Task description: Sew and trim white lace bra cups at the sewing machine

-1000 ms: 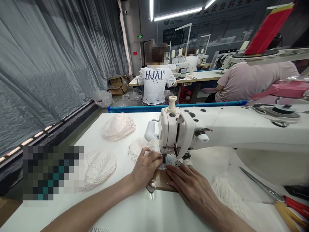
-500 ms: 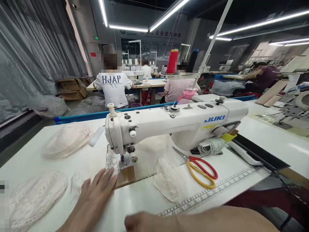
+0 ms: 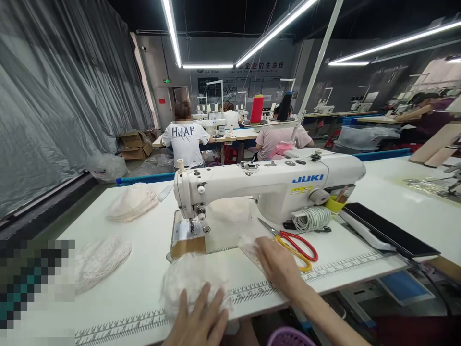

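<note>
My left hand lies with fingers spread on a piece of thin white lace fabric at the table's front edge. Just left of the scissors, my right hand has its fingers curled down on another white lace piece, pinching its edge. The red-and-yellow handled scissors rest partly behind the right hand, blades toward the machine. A white sewing machine stands beyond both hands, with no fabric showing under its needle.
Two stacks of lace pieces, one farther back and one nearer, lie on the left. A printed ruler strip runs along the front edge. Coiled white cord and a yellow holder sit by the machine. Co-workers sit ahead.
My left hand has moved from beside the needle to the front edge, where a lace piece now lies under it. The right hand has gone forward onto the piece by the scissors.
</note>
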Demonstrator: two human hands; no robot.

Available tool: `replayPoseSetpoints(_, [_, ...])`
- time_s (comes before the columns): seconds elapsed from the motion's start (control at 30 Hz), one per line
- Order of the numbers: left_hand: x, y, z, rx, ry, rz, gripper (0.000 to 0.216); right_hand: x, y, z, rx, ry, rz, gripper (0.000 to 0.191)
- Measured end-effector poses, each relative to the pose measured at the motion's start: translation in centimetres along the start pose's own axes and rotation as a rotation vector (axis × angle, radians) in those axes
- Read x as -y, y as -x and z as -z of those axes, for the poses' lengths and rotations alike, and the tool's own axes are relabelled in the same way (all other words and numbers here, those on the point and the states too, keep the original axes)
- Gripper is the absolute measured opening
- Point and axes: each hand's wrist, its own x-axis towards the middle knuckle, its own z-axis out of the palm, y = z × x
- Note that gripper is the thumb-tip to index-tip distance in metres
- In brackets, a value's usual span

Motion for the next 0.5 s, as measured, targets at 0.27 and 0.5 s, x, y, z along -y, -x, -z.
replayPoseSetpoints(0.27, [0.1, -12.1, 4.5, 0.117, 0.930, -0.031, 0.030, -0.7, -4.3, 12.2, -0.246, -0.039, -0.168, 0.023])
replayPoseSetpoints(0.5, [1.9, -6.8, 7.1, 0.110, 2.270, 0.652, 0.062, 10.1, -2.1, 7.4, 0.111, -0.174, 0.333, 0.023])
